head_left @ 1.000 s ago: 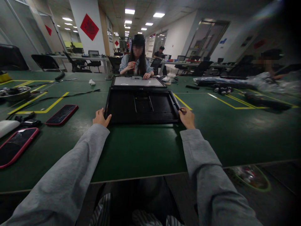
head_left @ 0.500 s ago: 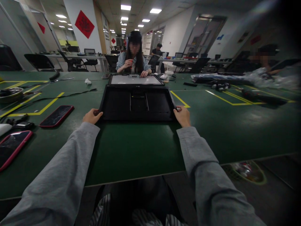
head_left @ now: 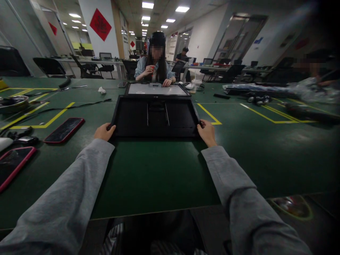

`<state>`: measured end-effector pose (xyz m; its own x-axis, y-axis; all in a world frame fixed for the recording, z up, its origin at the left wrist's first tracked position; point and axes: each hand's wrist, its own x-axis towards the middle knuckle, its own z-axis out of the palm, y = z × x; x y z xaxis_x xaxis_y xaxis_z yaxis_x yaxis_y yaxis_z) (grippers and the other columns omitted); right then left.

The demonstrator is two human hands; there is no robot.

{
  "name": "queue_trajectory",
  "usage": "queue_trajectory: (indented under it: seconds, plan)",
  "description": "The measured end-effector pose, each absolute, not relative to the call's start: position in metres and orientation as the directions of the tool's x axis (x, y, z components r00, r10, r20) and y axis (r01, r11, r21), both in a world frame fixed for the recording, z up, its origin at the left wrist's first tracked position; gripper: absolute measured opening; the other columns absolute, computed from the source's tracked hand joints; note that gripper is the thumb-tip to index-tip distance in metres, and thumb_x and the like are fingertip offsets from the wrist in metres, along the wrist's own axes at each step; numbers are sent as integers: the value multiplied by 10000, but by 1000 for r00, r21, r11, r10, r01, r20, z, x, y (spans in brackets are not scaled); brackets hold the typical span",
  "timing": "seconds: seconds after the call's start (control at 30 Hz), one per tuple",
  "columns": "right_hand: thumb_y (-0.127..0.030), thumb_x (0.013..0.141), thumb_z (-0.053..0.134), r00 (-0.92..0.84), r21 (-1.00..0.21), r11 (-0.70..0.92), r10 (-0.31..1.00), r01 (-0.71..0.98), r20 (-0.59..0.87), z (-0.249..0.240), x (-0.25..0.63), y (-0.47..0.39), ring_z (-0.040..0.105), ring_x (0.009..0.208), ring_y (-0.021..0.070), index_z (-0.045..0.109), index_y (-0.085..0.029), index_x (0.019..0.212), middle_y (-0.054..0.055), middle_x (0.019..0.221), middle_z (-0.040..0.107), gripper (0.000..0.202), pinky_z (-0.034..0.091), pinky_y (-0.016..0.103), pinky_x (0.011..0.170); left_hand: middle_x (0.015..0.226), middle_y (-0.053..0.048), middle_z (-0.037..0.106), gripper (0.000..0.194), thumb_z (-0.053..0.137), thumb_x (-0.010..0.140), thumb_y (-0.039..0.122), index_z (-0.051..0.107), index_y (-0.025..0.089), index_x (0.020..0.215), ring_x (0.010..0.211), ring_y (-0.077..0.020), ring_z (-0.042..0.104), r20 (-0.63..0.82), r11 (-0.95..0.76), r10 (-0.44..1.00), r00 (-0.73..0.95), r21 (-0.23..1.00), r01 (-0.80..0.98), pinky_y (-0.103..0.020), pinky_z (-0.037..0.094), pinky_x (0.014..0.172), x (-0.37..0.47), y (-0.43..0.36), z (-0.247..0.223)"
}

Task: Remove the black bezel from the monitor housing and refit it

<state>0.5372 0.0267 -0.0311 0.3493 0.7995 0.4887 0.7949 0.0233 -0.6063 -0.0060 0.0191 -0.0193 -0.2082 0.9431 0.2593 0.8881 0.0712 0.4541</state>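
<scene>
Green table (head_left: 159, 177), black casing (head_left: 130, 117) between left hand (head_left: 104, 132) and right hand (head_left: 207, 132), side edges in grip

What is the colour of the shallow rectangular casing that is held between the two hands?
The casing is black, best seen in the head view.

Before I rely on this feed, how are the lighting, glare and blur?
Head view: left hand and right hand look fairly sharp; the black casing is very dark inside; ceiling lights glare white; the green table shows faint sheen; clear plastic at right is smeared.
</scene>
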Motion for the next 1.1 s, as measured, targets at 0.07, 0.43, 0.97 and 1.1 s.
queue_trajectory:
  seconds: [0.07, 0.43, 0.97, 1.1]
  plan:
    - [-332, 855, 539, 322, -593, 45, 805, 804, 498, -32, 537, 28, 610, 1078, 305, 670, -118, 1192, 187, 1128, 663, 420, 457, 512, 1027, 1116, -133, 740, 499, 456, 904, 519, 709, 187, 1177, 1040, -293, 675, 275, 61, 943, -189, 415, 908, -378, 510, 910, -4, 19, -18]
    - [-300, 949, 412, 324, -531, 75, 717, 844, 617, -18, 526, 18, 555, 1180, 296, 611, -152, 1284, 178, 1238, 596, 417, 446, 513, 1066, 1224, -137, 694, 476, 385, 962, 449, 675, 190, 1237, 1152, -311, 625, 442, 1, 880, -175, 368, 930, -405, 462, 999, 7, 6, -10]
    - [-294, 901, 477, 315, -554, 77, 755, 829, 575, -30, 537, 13, 595, 1099, 303, 642, -145, 1213, 182, 1161, 641, 383, 473, 524, 1036, 1201, -140, 721, 478, 400, 955, 429, 705, 186, 1231, 1151, -331, 613, 331, 70, 931, -155, 255, 964, -451, 486, 966, 12, -8, -9]
    - [-271, 883, 480, 313, -545, 69, 756, 835, 575, -36, 541, 17, 600, 1104, 311, 642, -137, 1217, 192, 1174, 644, 394, 477, 526, 1032, 1341, -136, 663, 501, 372, 974, 433, 682, 176, 1273, 1245, -332, 561, 274, 96, 950, -151, 205, 974, -467, 464, 1020, 12, -7, -9]
